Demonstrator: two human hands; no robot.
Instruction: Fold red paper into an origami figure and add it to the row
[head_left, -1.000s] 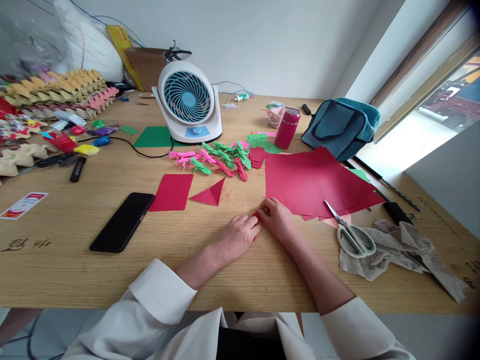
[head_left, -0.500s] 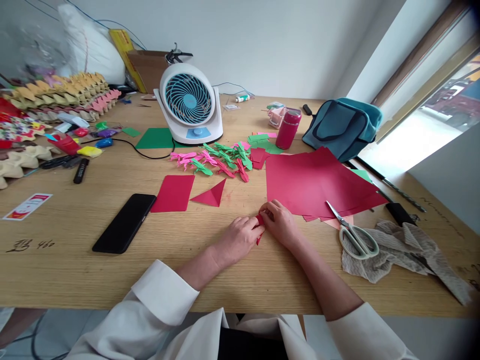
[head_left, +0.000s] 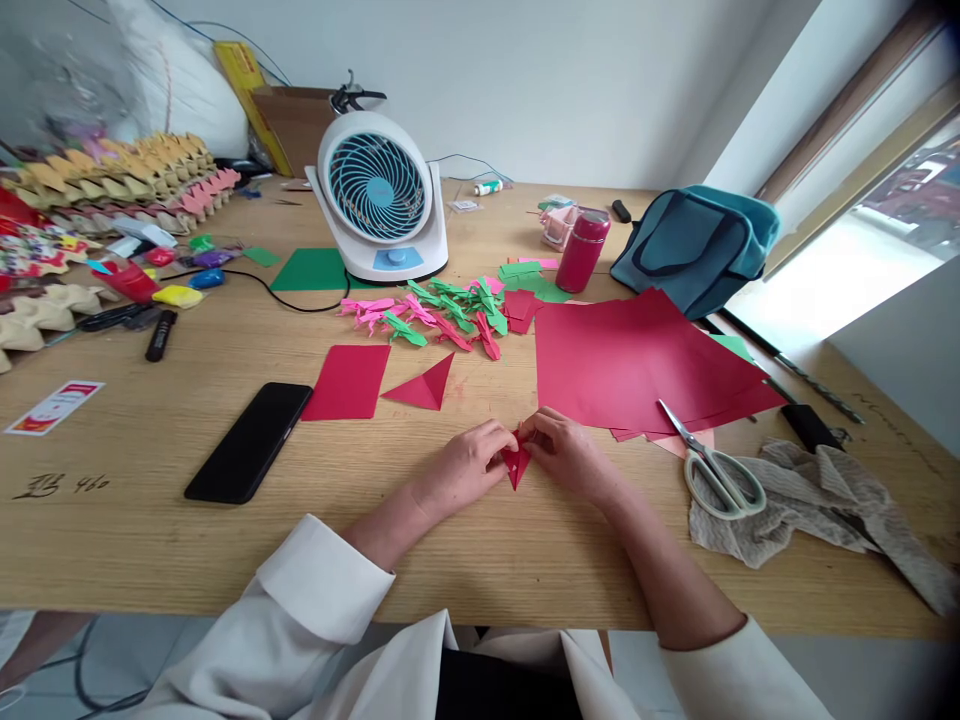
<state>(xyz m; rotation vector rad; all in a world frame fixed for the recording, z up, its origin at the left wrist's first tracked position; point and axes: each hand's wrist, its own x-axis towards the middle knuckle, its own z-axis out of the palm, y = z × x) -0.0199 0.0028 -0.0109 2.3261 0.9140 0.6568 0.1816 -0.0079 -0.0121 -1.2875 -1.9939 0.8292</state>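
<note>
Between my two hands is a small piece of folded red paper point(head_left: 514, 468), its pointed end facing me. My left hand point(head_left: 476, 460) pinches its left side, and my right hand point(head_left: 561, 450) grips the right side; the fingers hide its upper part. Beyond the hands lie a red paper triangle point(head_left: 424, 386) with a crease and a flat red paper rectangle point(head_left: 348, 382). Folded pink, green and red paper figures point(head_left: 435, 312) are heaped farther back. Large red paper sheets point(head_left: 637, 360) are stacked to the right of them.
Scissors point(head_left: 716, 475) rest partly on a crumpled cloth point(head_left: 757, 505) at the right. A black phone point(head_left: 249, 442) lies at the left. Behind stand a white fan point(head_left: 381, 195), a red flask point(head_left: 583, 252) and a blue bag point(head_left: 694, 255). Egg cartons point(head_left: 127, 180) are stacked far left.
My fingers have shifted on the folded red paper, so more of its pointed lower part shows. My left hand has moved slightly left. The camera view has tilted a little.
</note>
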